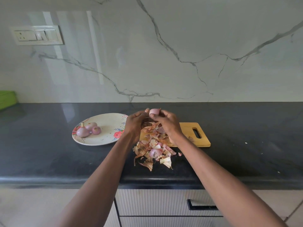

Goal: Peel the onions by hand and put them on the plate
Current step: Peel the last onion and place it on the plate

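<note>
Head view: three peeled onions (88,130) on plate (105,140). Left hand (136,124) and right hand (165,123) both grasp onion (154,111) above cutting board (188,133), mid-peel. One onion (155,152) lies among peels (152,154), apparently still to finish.

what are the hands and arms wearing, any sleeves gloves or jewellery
Both forearms are bare up to the frame edge, with no sleeves in view. The left hand and right hand wear no gloves, and no rings, bracelets or watch are visible.
</note>
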A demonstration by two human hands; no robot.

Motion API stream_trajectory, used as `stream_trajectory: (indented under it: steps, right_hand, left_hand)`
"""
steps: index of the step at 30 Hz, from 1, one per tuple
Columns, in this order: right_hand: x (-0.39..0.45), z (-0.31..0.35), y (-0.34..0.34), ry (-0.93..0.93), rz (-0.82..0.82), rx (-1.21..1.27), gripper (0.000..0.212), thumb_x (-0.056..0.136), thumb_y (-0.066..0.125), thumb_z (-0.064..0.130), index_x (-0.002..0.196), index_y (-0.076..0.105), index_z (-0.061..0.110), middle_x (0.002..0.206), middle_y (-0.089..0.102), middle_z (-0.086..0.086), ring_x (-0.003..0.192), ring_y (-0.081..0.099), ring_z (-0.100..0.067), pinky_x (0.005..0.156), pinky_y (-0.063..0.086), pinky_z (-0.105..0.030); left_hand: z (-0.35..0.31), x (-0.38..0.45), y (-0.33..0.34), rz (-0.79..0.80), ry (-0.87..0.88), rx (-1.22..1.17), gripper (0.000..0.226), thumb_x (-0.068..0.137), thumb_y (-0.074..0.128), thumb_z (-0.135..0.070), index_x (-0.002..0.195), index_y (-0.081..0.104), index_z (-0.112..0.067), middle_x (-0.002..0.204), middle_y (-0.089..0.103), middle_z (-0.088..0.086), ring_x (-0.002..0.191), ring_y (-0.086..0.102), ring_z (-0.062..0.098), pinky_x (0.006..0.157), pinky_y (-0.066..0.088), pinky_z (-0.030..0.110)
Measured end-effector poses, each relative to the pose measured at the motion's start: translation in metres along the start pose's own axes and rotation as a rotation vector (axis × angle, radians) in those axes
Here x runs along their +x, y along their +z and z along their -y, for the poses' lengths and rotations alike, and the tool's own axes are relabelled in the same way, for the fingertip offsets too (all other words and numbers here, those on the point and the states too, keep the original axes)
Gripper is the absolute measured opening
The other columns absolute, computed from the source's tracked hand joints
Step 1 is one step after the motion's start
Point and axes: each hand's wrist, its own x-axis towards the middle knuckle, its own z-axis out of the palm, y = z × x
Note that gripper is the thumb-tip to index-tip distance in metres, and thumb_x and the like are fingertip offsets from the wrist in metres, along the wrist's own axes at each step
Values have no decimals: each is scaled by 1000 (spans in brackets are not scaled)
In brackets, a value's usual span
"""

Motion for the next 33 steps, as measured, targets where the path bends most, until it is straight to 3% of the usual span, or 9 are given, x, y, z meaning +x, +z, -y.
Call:
stream_trajectory:
  steps: [4,7,10,13,15,19,27,31,33]
  right_hand:
    - [0,14,12,14,-84,-29,24,75,78,24,96,72,16,87,73,-5,73,64,-19,63,50,-32]
    - [3,24,37,14,-68,-109,30,64,77,28,90,66,21,87,72,0,77,67,-20,66,52,-38]
    - [5,28,69,-3,39,-170,38,60,79,31,95,66,24,94,72,1,87,70,-22,74,56,-42]
    - [8,23,107,-27,126,-210,29,68,81,28,92,65,26,95,72,1,89,71,-25,77,59,-45]
    - [9,20,133,-27,161,-230,26,68,77,30,89,62,26,95,71,0,87,71,-27,78,59,-47]
    - [14,20,172,-34,171,-317,28,69,73,17,94,63,12,93,70,-5,89,66,-29,76,54,-43]
    - [43,6,210,-71,201,-418,31,80,78,15,110,70,13,108,71,-2,99,63,-19,84,50,-32]
    - [53,-2,219,-33,226,-563,16,88,68,20,99,73,9,95,71,-1,90,64,-22,77,49,-34]
    - [53,-10,220,0,256,-624,25,94,58,31,91,72,10,90,71,-6,89,64,-27,68,45,-34]
  left_hand:
    - [-14,-9,-18,-137,128,387,33,99,64,-33,112,73,-4,82,68,9,65,62,18,59,54,32]
    - [-37,-23,-58,-283,245,614,25,99,64,-32,113,72,-13,82,71,3,58,61,11,63,53,31]
    - [-54,-36,-111,-478,312,816,25,99,62,-29,114,74,-13,98,74,4,80,69,19,75,55,32]
    - [-66,-46,-160,-706,312,997,23,99,54,-15,107,74,-8,101,71,7,91,63,27,72,36,24]
    - [-71,-51,-182,-790,279,1058,25,99,51,-14,109,72,-7,108,68,12,99,61,32,75,34,26]
    - [-67,-53,-205,-788,198,1106,29,101,50,-14,121,69,-6,122,65,15,111,59,35,91,43,35]
    - [-62,-45,-204,-674,154,1236,28,103,47,-24,115,70,-13,121,62,7,107,59,31,88,46,38]
    - [-62,-45,-205,-689,161,1251,29,104,47,-25,118,69,-11,123,62,7,108,59,31,89,46,39]
    - [-62,-44,-205,-694,152,1250,29,104,47,-25,118,69,-11,124,61,7,109,58,31,90,46,39]
